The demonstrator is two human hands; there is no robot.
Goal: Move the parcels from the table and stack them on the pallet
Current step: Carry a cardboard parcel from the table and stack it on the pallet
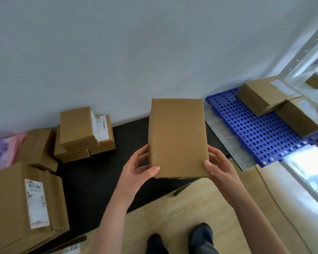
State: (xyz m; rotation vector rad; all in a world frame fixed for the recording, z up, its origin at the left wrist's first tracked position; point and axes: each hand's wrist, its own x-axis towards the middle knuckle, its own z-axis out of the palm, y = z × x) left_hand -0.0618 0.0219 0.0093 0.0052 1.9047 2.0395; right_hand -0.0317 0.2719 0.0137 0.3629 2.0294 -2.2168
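Dark shoes [200,237] stand on a pale wood floor [191,204] at the bottom of the frame. Above them, the left hand [138,167] and right hand [218,167] grip the near corners of a plain brown parcel [178,136], thumbs on top and fingers curled round its sides. It is held in the air at mid-frame, over the right end of the black counter [92,180].

At lower left a large parcel [7,208] lies on the counter. It has a white shipping label [36,204] whose print is too blurred to read. Farther back a small parcel [75,129] sits on a wider parcel [70,154], with a barcode sticker [101,127] beside it.

At right a blue perforated pallet [255,132] carries two pallet parcels [261,96] side by side near the white wall [117,52].
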